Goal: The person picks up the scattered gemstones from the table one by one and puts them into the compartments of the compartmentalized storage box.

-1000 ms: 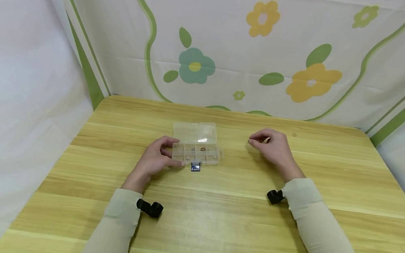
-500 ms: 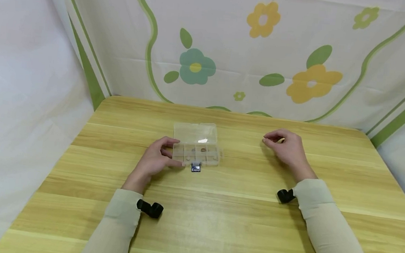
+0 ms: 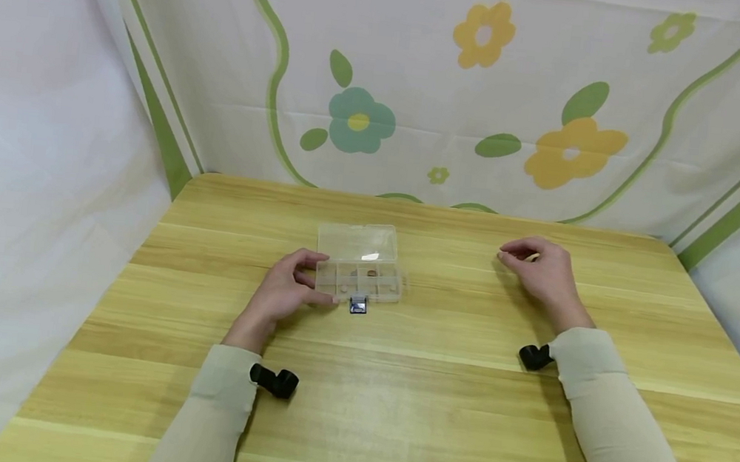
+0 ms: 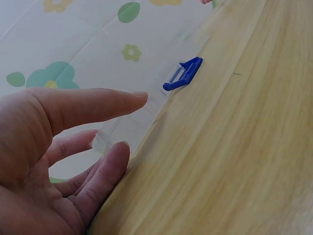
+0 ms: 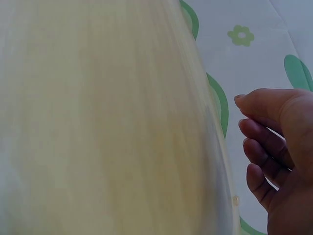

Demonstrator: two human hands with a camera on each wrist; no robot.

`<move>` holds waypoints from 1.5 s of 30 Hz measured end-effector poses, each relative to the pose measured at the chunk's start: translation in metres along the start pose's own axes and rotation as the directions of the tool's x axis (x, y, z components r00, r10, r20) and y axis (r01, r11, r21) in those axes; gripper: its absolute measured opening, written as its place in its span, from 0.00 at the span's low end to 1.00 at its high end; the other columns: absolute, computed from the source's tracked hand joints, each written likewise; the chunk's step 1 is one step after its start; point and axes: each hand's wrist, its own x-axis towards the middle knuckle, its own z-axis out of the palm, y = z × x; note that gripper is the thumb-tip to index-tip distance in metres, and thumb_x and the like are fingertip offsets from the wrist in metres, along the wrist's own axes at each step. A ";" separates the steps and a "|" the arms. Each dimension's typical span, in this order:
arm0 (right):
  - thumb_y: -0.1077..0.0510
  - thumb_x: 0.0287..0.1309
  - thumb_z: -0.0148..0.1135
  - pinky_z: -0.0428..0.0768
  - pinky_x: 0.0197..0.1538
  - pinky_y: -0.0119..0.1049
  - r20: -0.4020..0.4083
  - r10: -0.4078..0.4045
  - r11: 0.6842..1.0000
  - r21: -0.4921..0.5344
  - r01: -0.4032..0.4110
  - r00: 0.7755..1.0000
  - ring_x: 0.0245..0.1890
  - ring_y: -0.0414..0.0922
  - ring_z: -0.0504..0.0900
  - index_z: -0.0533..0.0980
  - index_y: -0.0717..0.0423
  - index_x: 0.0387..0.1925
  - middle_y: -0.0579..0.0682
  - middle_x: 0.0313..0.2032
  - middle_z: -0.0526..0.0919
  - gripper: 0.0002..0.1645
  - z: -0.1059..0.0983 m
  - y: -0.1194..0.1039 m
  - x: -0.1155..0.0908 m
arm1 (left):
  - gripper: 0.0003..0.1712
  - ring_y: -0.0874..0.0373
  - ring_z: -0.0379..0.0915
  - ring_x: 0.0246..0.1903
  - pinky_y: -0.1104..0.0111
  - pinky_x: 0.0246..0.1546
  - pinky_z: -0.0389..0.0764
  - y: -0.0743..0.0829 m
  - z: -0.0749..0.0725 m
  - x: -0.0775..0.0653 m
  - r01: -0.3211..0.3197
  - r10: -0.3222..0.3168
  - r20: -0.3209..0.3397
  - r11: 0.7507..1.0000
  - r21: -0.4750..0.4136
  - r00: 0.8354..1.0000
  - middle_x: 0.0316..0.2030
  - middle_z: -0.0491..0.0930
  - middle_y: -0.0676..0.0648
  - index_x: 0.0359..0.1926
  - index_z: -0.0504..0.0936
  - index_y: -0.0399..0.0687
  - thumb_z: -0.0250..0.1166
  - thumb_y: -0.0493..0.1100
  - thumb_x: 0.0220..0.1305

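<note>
A clear plastic compartment box (image 3: 357, 242) lies on the table with its lid tilted back. A blue latch (image 3: 358, 305) juts from its front edge. Small brown (image 3: 372, 273) and pale (image 3: 344, 288) pieces sit in some compartments. My left hand (image 3: 284, 287) holds the box's left end, thumb along the front edge and fingers round the side. Well to the right of the box is my right hand (image 3: 543, 274), over the back of the table. Its fingers curl loosely; in the right wrist view a gap shows between thumb (image 5: 259, 102) and index finger, with nothing in it.
A tiny tan round thing (image 5: 236, 199) shows at the table's edge in the right wrist view. The wooden table (image 3: 393, 412) ends at the back against a white flowered cloth (image 3: 426, 65). Black wrist cameras sit on both beige sleeves (image 3: 608, 403).
My right hand has moved right, away from the box, with its fingers in much the same pose. The left hand and the box have stayed in place.
</note>
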 end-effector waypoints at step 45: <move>0.43 0.71 0.69 0.75 0.43 0.26 -0.084 0.196 0.980 -0.018 -0.199 0.977 0.37 0.31 0.77 0.86 0.57 0.57 0.46 0.44 0.88 0.25 -0.031 0.049 0.018 | 0.43 0.47 0.76 0.52 0.64 0.48 0.75 -0.001 0.001 -0.001 -0.005 0.005 -0.013 1.000 -0.001 1.000 0.64 0.77 0.42 0.70 0.80 0.52 0.85 0.37 0.51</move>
